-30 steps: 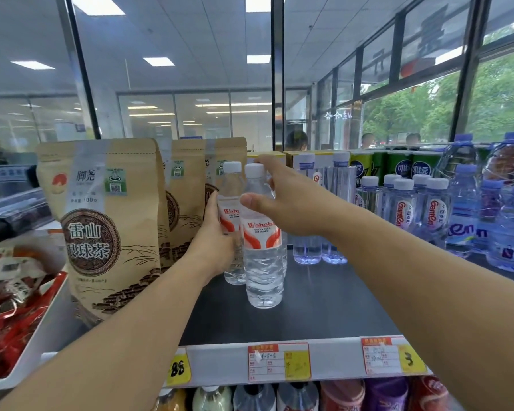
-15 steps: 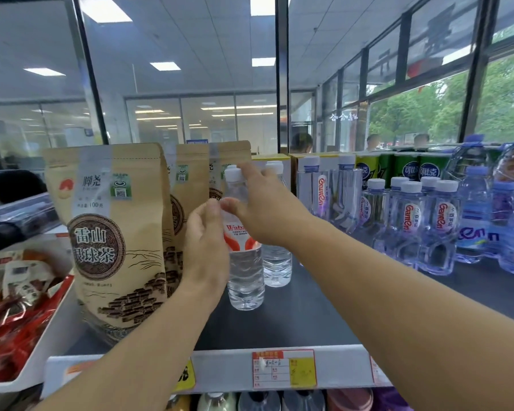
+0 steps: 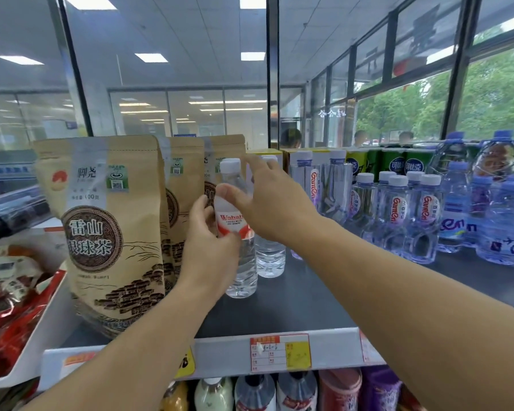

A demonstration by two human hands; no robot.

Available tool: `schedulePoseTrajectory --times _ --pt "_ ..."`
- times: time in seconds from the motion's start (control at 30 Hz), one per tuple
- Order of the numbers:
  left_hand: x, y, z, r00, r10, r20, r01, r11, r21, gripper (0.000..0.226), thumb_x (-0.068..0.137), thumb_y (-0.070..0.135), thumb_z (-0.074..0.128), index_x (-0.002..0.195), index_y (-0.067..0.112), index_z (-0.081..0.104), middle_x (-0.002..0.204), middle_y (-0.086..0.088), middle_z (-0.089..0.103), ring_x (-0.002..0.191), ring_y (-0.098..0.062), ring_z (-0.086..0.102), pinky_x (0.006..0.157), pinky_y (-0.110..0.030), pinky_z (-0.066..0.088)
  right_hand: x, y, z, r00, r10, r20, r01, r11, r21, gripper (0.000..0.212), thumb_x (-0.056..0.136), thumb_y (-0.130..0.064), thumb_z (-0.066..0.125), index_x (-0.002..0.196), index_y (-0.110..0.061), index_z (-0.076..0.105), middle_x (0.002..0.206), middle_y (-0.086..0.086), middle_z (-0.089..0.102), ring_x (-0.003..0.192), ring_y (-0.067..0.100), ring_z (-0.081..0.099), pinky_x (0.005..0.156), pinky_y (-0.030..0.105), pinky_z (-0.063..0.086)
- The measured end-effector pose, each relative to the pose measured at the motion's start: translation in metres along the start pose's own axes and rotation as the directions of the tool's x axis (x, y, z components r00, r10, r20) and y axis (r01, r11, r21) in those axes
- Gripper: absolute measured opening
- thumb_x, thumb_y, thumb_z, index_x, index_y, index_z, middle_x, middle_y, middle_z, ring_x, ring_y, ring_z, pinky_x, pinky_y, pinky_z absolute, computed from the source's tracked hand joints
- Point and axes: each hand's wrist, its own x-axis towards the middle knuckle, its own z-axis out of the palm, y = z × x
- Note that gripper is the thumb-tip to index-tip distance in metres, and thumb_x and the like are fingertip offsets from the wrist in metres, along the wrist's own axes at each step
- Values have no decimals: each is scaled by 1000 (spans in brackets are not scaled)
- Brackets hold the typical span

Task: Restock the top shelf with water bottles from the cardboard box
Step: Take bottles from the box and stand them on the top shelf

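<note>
Both my arms reach forward over the front lip of the top shelf (image 3: 294,298). My left hand (image 3: 211,244) sits low against the near water bottle (image 3: 240,262), thumb and fingers curled round its red-and-white label from the left side, wrist slightly bent upward. My right hand (image 3: 270,200) comes in from the right, above the left one, palm turned down, its thumb resting on the bottle's shoulder just under the white cap; its fingers stretch loosely past the bottle toward a second water bottle (image 3: 269,256) standing just behind, and I cannot tell whether they touch it. The near bottle stands upright on the dark shelf, directly between my hands. Just left of my left hand stand the brown tea pouches (image 3: 110,232); well to the right of my right hand stand rows of other bottled waters (image 3: 410,221).
</note>
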Motion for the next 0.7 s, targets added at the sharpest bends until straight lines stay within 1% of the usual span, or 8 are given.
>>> schedulePoseTrajectory --times 0.03,0.07,0.17,0.23,0.3,0.37,0.53,0.7 --pt "-2 7 1 999 35 -41 -33 999 40 75 90 2 61 152 27 28 146 8 47 132 -4 45 110 -33 40 -4 0 -4 1000 7 -25 -8 1000 -8 61 94 -61 49 140 -23 40 138 3 45 119 23 53 90 40 46" --pt "-4 15 2 993 83 -78 -77 993 87 71 91 2 58 152 25 30 149 7 43 135 -5 40 112 -31 35 -9 1 -9 999 16 -46 -17 1000 -22 57 95 -60 49 137 -22 45 137 3 46 118 21 54 91 39 46" --pt "-12 38 9 964 248 -92 -230 958 173 52 91 5 56 140 21 49 135 6 55 125 -7 49 101 -18 39 -28 7 -23 993 76 -91 -86 990 -116 47 97 -53 49 130 -20 53 129 3 52 111 22 56 89 38 48" --pt "-18 47 19 961 277 4 -274 949 154 37 91 9 60 126 21 60 121 5 63 113 -11 59 99 -26 48 -44 14 -34 983 138 -121 -159 971 -180 43 97 -50 50 126 -19 57 125 3 55 108 24 57 89 39 48" --pt "-27 50 31 958 254 135 -272 952 142 31 91 12 62 121 19 64 115 3 67 108 -14 64 99 -37 51 -64 21 -46 966 208 -154 -240 943 -229 39 97 -48 51 122 -18 59 121 5 57 106 26 58 89 41 48" --pt "-42 51 44 936 226 270 -272 951 148 30 92 12 61 121 15 65 115 2 68 108 -13 63 100 -35 50 -88 25 -59 939 290 -184 -331 905 -265 38 97 -47 52 120 -18 60 119 6 57 105 27 58 88 42 49" --pt "-88 46 69 824 165 542 -284 948 143 33 94 14 59 127 14 63 120 1 66 110 -14 61 95 -29 48 -167 28 -88 837 477 -267 -545 770 -331 39 97 -50 50 120 -19 58 116 5 55 100 27 57 87 45 50" --pt "-160 46 99 680 155 716 -307 948 87 34 93 21 60 126 17 64 117 2 68 107 -14 62 96 -36 50 -263 18 -115 702 616 -356 -712 595 -373 41 97 -52 47 119 -19 57 119 4 56 100 25 57 84 42 50"
